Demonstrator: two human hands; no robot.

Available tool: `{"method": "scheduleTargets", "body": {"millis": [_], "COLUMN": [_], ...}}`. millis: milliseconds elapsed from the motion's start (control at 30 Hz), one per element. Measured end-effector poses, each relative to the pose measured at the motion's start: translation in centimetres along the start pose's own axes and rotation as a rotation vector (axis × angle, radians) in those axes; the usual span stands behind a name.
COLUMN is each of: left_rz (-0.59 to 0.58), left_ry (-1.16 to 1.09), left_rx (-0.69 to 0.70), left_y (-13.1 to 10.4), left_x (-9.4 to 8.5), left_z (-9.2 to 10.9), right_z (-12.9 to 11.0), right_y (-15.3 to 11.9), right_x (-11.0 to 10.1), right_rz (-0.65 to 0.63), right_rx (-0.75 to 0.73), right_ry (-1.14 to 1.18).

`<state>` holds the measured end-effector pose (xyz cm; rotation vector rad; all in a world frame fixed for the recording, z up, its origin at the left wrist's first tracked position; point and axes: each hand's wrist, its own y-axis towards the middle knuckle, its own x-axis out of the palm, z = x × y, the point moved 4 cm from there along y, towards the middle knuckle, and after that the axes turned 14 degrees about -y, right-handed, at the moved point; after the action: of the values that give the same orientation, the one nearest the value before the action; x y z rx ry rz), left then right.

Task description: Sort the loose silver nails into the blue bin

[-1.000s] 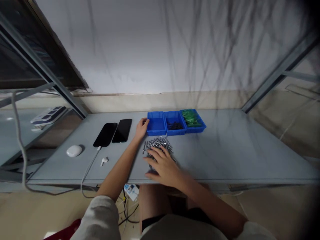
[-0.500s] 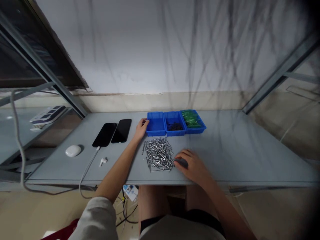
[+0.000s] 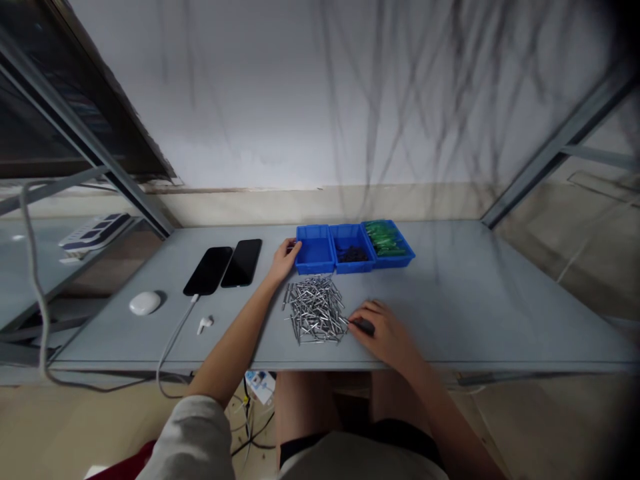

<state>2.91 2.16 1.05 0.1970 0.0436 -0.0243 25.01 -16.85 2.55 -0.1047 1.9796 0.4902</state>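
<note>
My left hand (image 3: 285, 259) rests on the table against the left wall of an empty blue bin (image 3: 314, 268). Its fingers are curled, with the thumb at the bin's edge; anything inside them is hidden. At the right edge of a loose pile of thin silver metal rods (image 3: 317, 310), my right hand (image 3: 384, 333) is bent with thumb and fingertips drawn together. Whatever they pinch is too small to make out. Beside the first bin, a middle blue bin (image 3: 353, 267) contains small dark pieces (image 3: 354, 255). The right-hand blue bin (image 3: 397, 262) holds green pieces (image 3: 384, 238).
Two dark phones (image 3: 207, 270) lie left of my forearm, one with a white cable (image 3: 175, 337) plugged in. Closer to the front edge are a white earbud (image 3: 205, 323) and a rounded white case (image 3: 145, 303). Grey metal posts (image 3: 530, 160) flank the table (image 3: 480, 293).
The row of bins has shifted slightly right along the table, my left hand staying against it. My right hand remains beside the rods. The view has moved a little.
</note>
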Motion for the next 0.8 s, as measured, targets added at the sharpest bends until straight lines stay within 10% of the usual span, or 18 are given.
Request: {"method": "scheduleTargets", "body": {"millis": [800], "left_rz": [-0.058], "left_ry": [-0.069], "left_rx": [0.034], "left_y": [0.39], "left_x": [-0.33], "left_z": [-0.19], "right_z": [0.55], "right_y": [0.26], "right_x": [0.35], "right_rz": [0.024], "right_rx": [0.075], "right_ry": [-0.112]}}
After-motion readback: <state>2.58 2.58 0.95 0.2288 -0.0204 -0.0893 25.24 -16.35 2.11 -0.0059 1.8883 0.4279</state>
